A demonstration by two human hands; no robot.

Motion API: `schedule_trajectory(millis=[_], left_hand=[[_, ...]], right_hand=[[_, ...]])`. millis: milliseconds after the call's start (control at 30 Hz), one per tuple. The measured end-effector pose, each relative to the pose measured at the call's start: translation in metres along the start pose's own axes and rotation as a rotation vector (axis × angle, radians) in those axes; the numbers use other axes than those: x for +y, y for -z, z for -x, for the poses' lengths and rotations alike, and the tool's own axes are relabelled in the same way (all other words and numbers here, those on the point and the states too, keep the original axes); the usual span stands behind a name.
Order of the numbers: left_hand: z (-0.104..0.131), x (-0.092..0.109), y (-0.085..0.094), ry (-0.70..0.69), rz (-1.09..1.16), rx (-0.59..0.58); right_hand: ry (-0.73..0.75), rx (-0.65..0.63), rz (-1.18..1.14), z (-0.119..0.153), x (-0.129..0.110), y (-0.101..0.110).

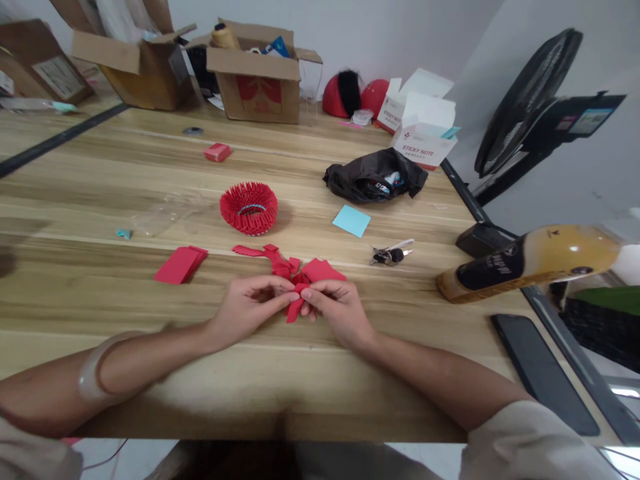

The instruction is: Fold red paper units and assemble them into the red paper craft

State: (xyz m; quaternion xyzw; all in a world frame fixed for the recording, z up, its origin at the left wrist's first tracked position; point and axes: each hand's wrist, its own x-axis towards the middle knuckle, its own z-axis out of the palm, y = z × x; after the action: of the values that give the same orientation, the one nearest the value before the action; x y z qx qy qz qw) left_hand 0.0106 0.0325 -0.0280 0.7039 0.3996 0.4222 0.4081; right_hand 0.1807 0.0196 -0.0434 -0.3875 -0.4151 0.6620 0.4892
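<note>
Between my two hands is a small folded piece of red paper (301,289), pinched by the fingertips from both sides. My left hand (257,300) grips its left side with thumb and forefinger. On the right side, my right hand (337,303) holds it the same way. A red strip (293,312) sticks out below the fingers; I cannot tell if it belongs to the same piece. Just beyond lie loose folded red strips (273,257) and flat red sheets (324,269). A stack of red paper (181,264) rests left of my hands. Farther back stands a red folded-paper bowl (249,208).
A blue sticky note (352,221), keys (391,255) and a black plastic bag (375,175) lie to the right. A yellow-brown bottle (525,263) and a phone (544,373) are near the right edge. Cardboard boxes (257,87) line the back; a fan (530,100) stands at right.
</note>
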Motion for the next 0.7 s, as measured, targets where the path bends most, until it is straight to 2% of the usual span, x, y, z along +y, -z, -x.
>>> schedule_trajectory(millis=[200,700], left_hand=[[0.0013,0.0002,-0.0007,-0.055,-0.035,0.013],[0.0007,-0.0024,0.0013,0.0,-0.103,0.032]], right_hand=[[-0.001,0.003,-0.062,-0.0013,0.0016,0.0002],[0.019,0.044,-0.087,-0.0019,0.0027,0.0005]])
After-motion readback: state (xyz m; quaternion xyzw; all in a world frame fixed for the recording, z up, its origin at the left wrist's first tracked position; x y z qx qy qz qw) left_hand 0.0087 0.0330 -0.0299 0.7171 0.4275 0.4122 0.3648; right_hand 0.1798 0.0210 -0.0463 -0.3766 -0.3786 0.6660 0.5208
